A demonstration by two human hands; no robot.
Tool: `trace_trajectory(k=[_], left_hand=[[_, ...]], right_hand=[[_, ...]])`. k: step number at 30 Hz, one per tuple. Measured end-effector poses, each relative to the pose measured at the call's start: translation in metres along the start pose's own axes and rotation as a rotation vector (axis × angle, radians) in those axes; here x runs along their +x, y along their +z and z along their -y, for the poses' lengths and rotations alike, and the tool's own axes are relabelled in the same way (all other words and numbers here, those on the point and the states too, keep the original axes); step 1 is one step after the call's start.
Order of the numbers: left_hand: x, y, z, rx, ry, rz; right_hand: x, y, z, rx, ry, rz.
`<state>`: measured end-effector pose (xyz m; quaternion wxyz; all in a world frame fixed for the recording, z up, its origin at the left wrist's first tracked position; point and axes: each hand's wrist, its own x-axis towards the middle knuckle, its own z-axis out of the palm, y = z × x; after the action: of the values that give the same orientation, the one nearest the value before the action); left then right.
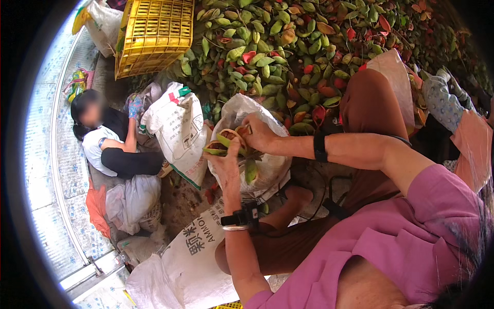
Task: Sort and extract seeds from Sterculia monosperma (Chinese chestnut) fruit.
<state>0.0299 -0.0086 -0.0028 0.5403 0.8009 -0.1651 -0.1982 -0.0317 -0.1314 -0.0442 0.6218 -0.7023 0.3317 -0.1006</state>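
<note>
My left hand (pixel 227 160) grips split green seed pods (pixel 216 148), whose open halves show a pale inner wall and dark brown contents. At the same cluster, my right hand (pixel 259 133) has its fingers closed on a brownish pod piece (pixel 244 130). Both hands are over the mouth of a white woven sack (pixel 276 170) standing in front of me. Below my fingers, a green pod (pixel 251 171) hangs against the sack's side. The right fingertips are partly hidden by the pods.
A large heap of green and red pods (pixel 266 61) spreads behind the sack. A yellow plastic crate (pixel 154 38) stands at its left edge. Another person (pixel 112 143) sits at left beside a printed white sack (pixel 179 127). A gloved co-worker's arm (pixel 444 96) shows at right.
</note>
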Motion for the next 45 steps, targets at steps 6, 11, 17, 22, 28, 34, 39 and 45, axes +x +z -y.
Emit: trace_trajectory(k=[6,11,17,22,28,34,39,45], left_hand=[[0.018,-0.031,0.023,-0.215,-0.037,0.069],[0.015,-0.028,0.009,0.083,-0.073,0.145],[0.011,-0.026,0.012,-0.032,-0.097,0.17],[0.006,-0.024,0.023,-0.018,-0.203,0.022],[0.023,-0.035,0.061,-0.185,-0.367,-0.014],[0.024,-0.028,0.068,-0.173,-0.466,0.162],[0.025,-0.019,0.08,-0.293,-0.565,0.117],[0.026,-0.015,0.097,-0.364,-0.622,0.139]], right_hand=[[0.011,-0.004,0.018,-0.239,-0.184,0.063],[0.008,-0.013,0.029,0.01,-0.459,0.213],[0.015,-0.014,0.02,0.067,-0.442,0.409],[0.013,-0.027,0.021,0.396,-0.078,0.693],[0.01,-0.01,-0.002,0.495,0.021,0.785],[0.014,-0.007,-0.04,0.628,0.08,0.817],[0.017,-0.002,-0.058,0.898,0.295,0.844],[0.011,0.005,-0.07,1.109,0.45,0.802]])
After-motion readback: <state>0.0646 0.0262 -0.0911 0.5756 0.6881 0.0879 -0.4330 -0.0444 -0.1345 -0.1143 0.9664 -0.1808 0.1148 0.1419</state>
